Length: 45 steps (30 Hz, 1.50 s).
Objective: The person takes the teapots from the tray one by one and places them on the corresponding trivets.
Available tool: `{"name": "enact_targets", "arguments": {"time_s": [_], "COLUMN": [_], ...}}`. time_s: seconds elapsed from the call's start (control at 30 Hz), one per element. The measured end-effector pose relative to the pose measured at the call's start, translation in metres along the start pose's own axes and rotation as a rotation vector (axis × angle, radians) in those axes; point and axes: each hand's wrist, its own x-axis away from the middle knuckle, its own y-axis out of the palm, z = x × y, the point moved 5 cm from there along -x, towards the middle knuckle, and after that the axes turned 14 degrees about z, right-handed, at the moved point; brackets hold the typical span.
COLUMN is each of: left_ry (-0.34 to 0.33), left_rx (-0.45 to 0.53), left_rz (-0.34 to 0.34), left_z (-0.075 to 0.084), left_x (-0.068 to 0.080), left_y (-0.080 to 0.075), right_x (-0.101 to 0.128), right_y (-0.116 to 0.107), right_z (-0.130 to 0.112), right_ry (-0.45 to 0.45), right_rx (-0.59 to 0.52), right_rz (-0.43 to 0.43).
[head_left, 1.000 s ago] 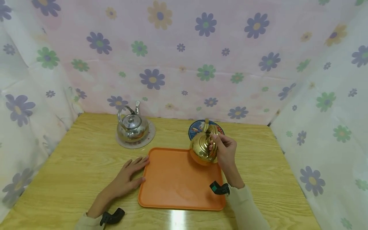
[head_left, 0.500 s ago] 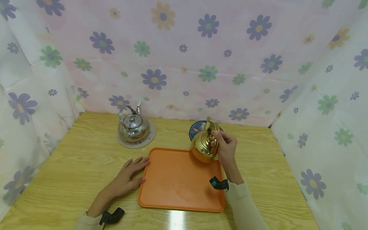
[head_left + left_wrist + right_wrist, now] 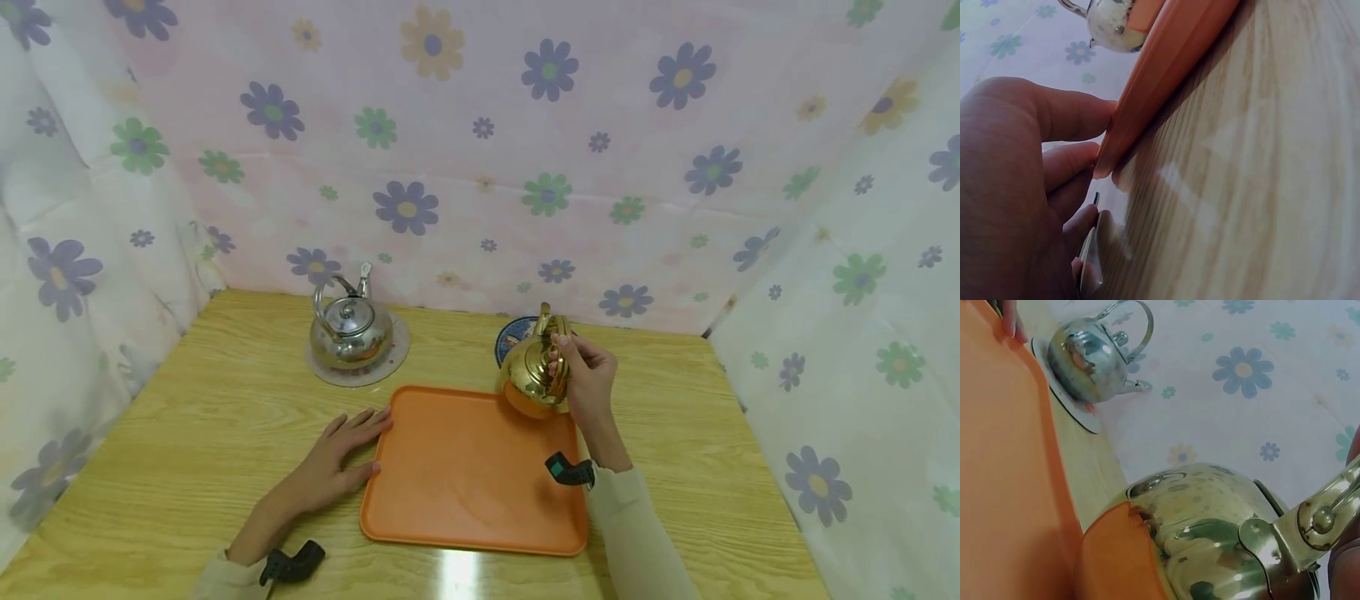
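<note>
My right hand (image 3: 591, 383) grips the arched handle of a gold kettle (image 3: 525, 377), whose spout points to the back. In the head view the kettle overlaps the far right corner of an orange tray (image 3: 465, 483) and partly covers a blue patterned round mat (image 3: 508, 335). The tray is reflected in the kettle's side (image 3: 1210, 531) in the right wrist view. My left hand (image 3: 326, 462) lies at the tray's left edge, fingers extended; its fingertips touch the rim (image 3: 1138, 94) in the left wrist view.
A silver kettle (image 3: 348, 342) stands on a pale round mat (image 3: 401, 337) at the back left. Both rest on the wood-grain table (image 3: 225, 400). Flowered cloth (image 3: 465, 167) hangs behind and along both sides.
The gold kettle has shifted a little toward the back with my right hand, from over the tray toward the blue mat. My left hand stays at the tray's edge. The head view drifts slightly.
</note>
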Motion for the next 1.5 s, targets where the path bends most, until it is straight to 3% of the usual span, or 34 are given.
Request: {"name": "enact_targets", "arguments": {"time_s": [1.5], "left_ry": [-0.010], "left_rx": [0.001], "left_rz": [-0.002], "left_z": [-0.002], "left_x": [0.000], "left_y": [0.000], "right_x": [-0.039], "right_y": [0.009], "right_z": [0.014], "right_ry": [-0.053], "right_rx": [0.061], "right_rz": [-0.054]}}
